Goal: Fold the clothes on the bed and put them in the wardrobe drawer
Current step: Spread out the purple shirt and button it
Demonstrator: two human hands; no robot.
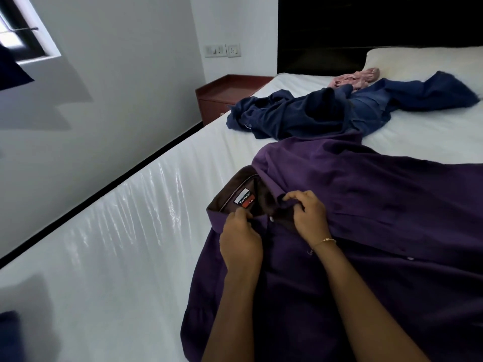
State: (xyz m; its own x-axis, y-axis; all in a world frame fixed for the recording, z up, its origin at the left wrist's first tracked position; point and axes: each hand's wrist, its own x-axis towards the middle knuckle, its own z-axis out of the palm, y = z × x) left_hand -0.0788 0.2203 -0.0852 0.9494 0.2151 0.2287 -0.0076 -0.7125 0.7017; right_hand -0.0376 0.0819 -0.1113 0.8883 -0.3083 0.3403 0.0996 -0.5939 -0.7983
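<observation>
A purple shirt lies spread over the near right part of the bed, collar toward the left edge. Inside its dark brown collar lining a small woven label reads "Ben Harley", white above a red strip. The left hand pinches the shirt front just beside a white button, below the label; the right hand, with a thin gold bracelet on the wrist, has its fingers curled round the collar edge. Farther along the bed sit a crumpled navy garment, blue jeans and a pink cloth, near a white pillow. The sheet is white and glossy. A reddish wooden bedside cabinet stands against the white wall beneath switch plates; the headboard is black.
</observation>
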